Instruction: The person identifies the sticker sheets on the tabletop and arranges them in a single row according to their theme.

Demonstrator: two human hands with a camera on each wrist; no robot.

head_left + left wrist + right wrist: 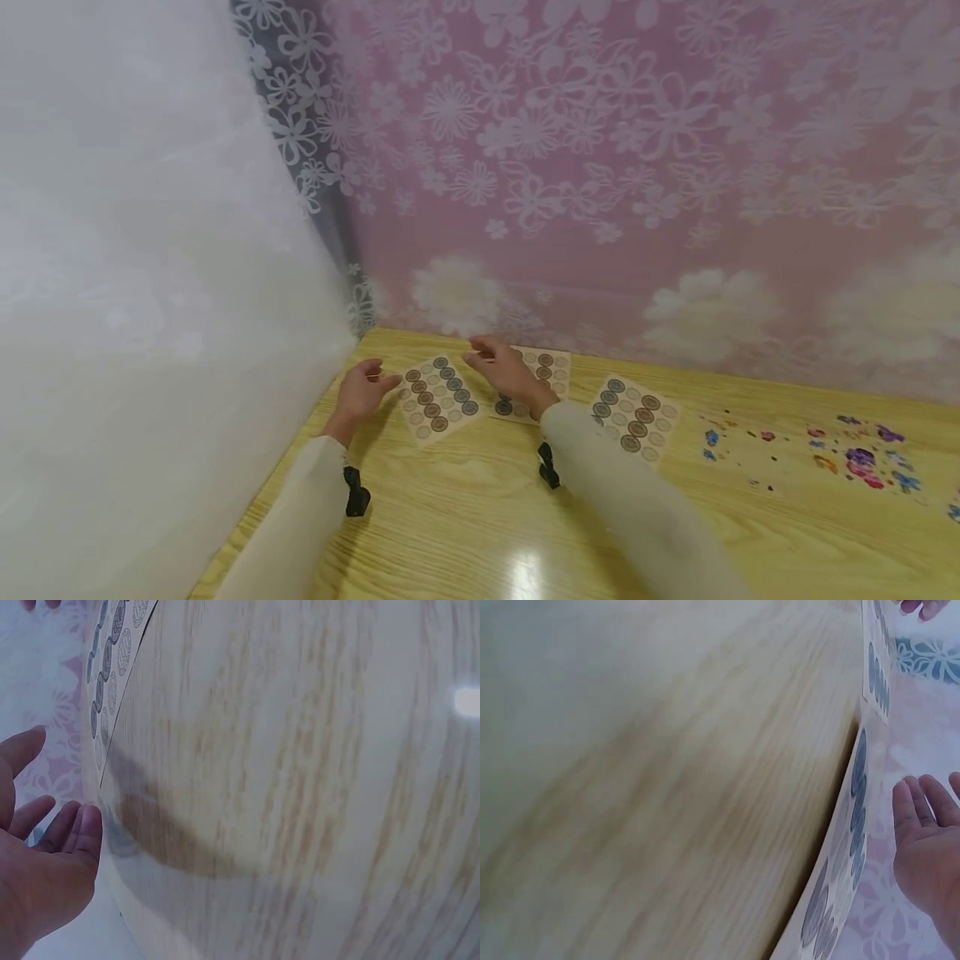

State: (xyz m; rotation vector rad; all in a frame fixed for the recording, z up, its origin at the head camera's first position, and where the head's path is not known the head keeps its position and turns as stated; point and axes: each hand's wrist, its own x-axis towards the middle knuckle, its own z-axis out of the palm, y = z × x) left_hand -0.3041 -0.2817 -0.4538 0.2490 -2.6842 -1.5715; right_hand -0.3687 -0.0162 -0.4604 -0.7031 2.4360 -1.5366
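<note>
Three pale sheets printed with rows of dark and light round patterns lie on the wooden table. My left hand [363,388], loosely bent and holding nothing, is at the left edge of the left sheet [437,401]; its thumb points toward that edge. Over the middle sheet [558,364] hovers my right hand [504,367], hiding part of it. In the right wrist view the fingers [924,802] extend with nothing between them. The right sheet [636,417] lies beyond my right forearm, which covers its near corner.
Colourful flower and butterfly shapes [861,457] are scattered on the table [450,517] at right. A pink floral curtain [525,167] hangs along the back, and a white sheet-like drape [150,292] closes off the left side. Black straps [356,492] show at both wrists.
</note>
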